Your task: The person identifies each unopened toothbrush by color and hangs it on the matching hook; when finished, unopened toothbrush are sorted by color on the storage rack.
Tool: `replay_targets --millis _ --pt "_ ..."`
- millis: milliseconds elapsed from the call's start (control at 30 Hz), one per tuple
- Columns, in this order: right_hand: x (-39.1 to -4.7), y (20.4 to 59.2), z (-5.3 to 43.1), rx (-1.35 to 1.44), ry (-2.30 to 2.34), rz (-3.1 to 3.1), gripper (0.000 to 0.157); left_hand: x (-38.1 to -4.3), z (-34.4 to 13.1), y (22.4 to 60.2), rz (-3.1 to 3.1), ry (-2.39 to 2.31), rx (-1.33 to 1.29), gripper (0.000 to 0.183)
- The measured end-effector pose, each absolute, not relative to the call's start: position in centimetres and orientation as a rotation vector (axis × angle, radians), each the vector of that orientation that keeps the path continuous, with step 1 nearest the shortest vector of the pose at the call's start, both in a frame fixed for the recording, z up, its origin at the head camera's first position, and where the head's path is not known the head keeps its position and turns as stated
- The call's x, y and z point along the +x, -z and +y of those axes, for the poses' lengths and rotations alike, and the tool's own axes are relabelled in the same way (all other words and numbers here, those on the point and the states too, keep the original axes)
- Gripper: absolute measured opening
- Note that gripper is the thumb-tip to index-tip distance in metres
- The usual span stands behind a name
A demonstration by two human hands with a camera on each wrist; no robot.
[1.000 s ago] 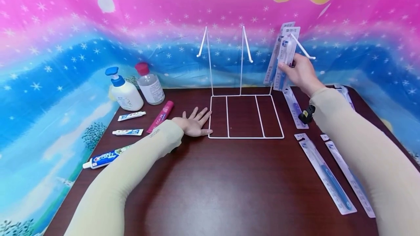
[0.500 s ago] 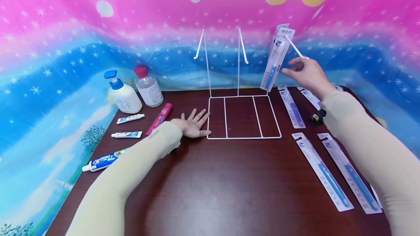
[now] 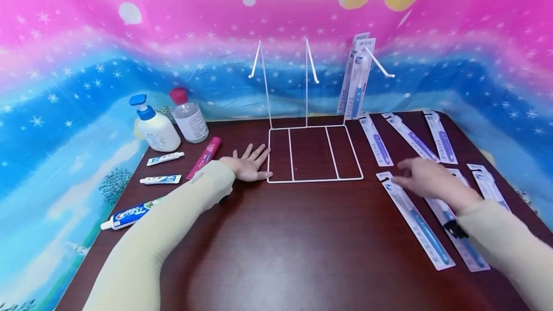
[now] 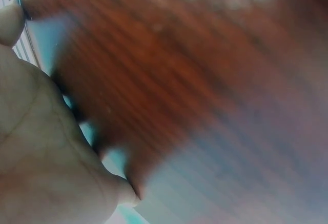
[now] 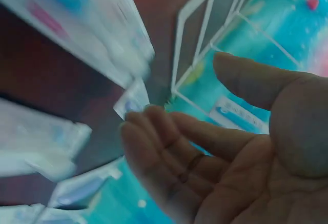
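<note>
My left hand (image 3: 248,164) lies with fingers spread on the table, fingertips at the left side of a white wire rack (image 3: 315,180). From the rack's right hook hang two packaged toothbrushes (image 3: 360,78), one in front of the other. My right hand (image 3: 432,181) is over the toothbrush packs at the right, holding nothing. Its thumb stands apart from loosely bent fingers in the right wrist view. Nearest to it are a blue-handled toothbrush pack (image 3: 416,224) and another blue one (image 3: 471,253), which the hand and wrist partly cover. Purple-handled toothbrush packs (image 3: 376,140) lie farther back.
At the left stand a pump bottle (image 3: 157,131) and a clear red-capped bottle (image 3: 192,124). A pink tube (image 3: 205,157), two small tubes (image 3: 162,179) and a larger blue toothpaste tube (image 3: 129,215) lie nearby. The rack's other two hooks (image 3: 312,64) are bare.
My right hand has let go of the front toothbrush pack, which now hangs on the hook, and moved down over the packs on the table. My left hand has stayed at the rack.
</note>
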State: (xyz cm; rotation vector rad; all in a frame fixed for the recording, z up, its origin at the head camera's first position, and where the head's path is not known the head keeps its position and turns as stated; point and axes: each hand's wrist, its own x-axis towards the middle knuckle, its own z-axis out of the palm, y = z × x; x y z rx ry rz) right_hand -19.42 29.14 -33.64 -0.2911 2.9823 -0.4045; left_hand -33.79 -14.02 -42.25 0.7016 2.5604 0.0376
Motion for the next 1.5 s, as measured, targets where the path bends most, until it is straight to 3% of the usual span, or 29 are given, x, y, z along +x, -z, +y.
replay_targets --millis 100,300,400,633,833,1133,1267,1500 --pt "-17.4 35.1 28.8 -0.268 0.316 2.971 0.057 -33.9 -14.2 42.4 2.567 -0.049 0.696 0.092" --pt "-14.8 36.7 28.2 -0.276 0.208 2.945 0.037 -33.7 -14.1 42.3 2.560 -0.043 0.679 0.091" --pt "-14.3 37.3 28.2 -0.275 0.172 2.960 0.036 -33.9 -14.3 42.7 2.561 -0.019 0.668 0.092" --pt "-13.7 37.9 28.5 -0.195 0.206 2.989 0.051 -34.3 -14.3 43.3 2.560 -0.036 0.665 0.093" --pt "-13.5 37.9 28.8 -0.141 0.224 2.973 0.049 -34.2 -14.2 43.0 2.562 -0.033 0.660 0.092" --pt "-12.8 37.8 28.9 -0.072 0.311 2.914 0.070 -34.1 -14.2 42.9 2.558 -0.020 0.668 0.093" --pt "-12.4 37.6 29.0 -0.082 0.349 2.911 0.060 -34.2 -14.1 42.9 2.559 -0.015 0.672 0.092" --pt "-12.2 36.4 28.2 -0.152 0.500 3.035 0.028 -33.5 -13.9 41.7 2.549 -0.009 0.685 0.091"
